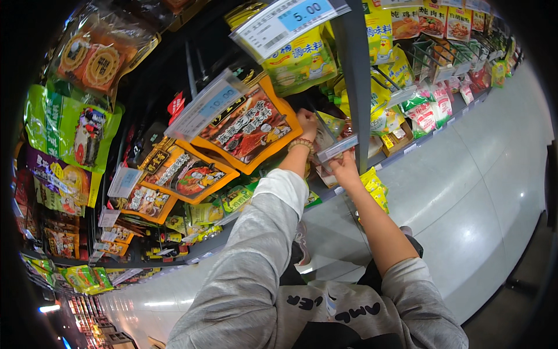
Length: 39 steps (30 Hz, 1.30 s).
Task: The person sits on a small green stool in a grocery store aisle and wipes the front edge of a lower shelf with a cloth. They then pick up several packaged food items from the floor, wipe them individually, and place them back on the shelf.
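My left hand (307,123), with a beaded bracelet at the wrist, reaches in beside a large orange seasoning pouch (257,126); its fingers are curled and partly hidden. My right hand (345,168) is at the lower edge of a clear price tag holder (338,148), its fingertips partly behind it. Behind the tag hang clear plastic packets (323,136), close to both hands. Whether either hand grips a packet cannot be told. Below the right hand, several yellow packets (374,189) are at the shelf's front edge.
A dark upright shelf post (354,83) stands just right of my hands. Yellow-green seasoning bags (301,61) hang above, and smaller orange pouches (187,172) hang to the left on hooks with price tags. Grey floor tiles (453,187) run along the bottom shelf at the right.
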### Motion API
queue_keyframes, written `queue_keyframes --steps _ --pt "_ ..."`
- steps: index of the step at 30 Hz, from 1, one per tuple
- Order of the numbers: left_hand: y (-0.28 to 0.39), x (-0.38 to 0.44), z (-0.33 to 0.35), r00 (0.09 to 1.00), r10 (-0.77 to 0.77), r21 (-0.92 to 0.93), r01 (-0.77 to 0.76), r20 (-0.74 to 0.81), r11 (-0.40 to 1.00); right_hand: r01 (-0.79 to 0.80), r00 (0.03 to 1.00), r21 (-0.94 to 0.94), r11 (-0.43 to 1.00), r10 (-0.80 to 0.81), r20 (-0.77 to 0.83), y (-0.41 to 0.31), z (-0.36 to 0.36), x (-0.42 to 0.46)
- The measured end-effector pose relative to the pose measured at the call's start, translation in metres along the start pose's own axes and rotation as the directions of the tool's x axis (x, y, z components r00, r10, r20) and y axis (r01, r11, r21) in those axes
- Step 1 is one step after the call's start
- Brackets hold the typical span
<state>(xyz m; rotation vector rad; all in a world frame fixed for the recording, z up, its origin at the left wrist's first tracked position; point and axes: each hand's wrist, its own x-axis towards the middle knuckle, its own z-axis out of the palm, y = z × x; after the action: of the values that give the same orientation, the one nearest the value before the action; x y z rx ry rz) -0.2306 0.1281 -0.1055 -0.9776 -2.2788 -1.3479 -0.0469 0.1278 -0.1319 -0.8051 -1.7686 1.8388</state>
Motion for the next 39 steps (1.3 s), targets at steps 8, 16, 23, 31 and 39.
queue_keyframes --steps 8,16,23,31,39 --pt "-0.013 0.026 0.023 0.999 -0.05 0.206 0.048 0.005 0.977 0.057 0.996 -0.205 0.977 -0.042 0.077 -0.01 -0.021 -0.022" --pt "-0.028 0.038 0.017 0.976 -0.198 0.283 0.165 0.094 0.945 0.08 0.971 -0.336 0.939 0.003 0.24 -0.034 -0.037 -0.05" --pt "0.031 -0.037 0.002 0.95 -0.305 0.204 0.286 0.069 0.936 0.196 0.96 -0.488 0.85 -0.065 0.273 -0.032 -0.061 -0.05" --pt "0.063 -0.163 -0.04 0.762 -0.555 -0.382 0.647 0.333 0.66 0.364 0.918 -0.421 0.831 -0.245 0.311 -0.024 -0.073 -0.074" --pt "0.015 -0.196 -0.086 0.216 -0.568 0.095 0.88 0.794 0.466 0.337 0.675 -0.72 0.606 0.378 0.634 -0.073 -0.119 -0.136"
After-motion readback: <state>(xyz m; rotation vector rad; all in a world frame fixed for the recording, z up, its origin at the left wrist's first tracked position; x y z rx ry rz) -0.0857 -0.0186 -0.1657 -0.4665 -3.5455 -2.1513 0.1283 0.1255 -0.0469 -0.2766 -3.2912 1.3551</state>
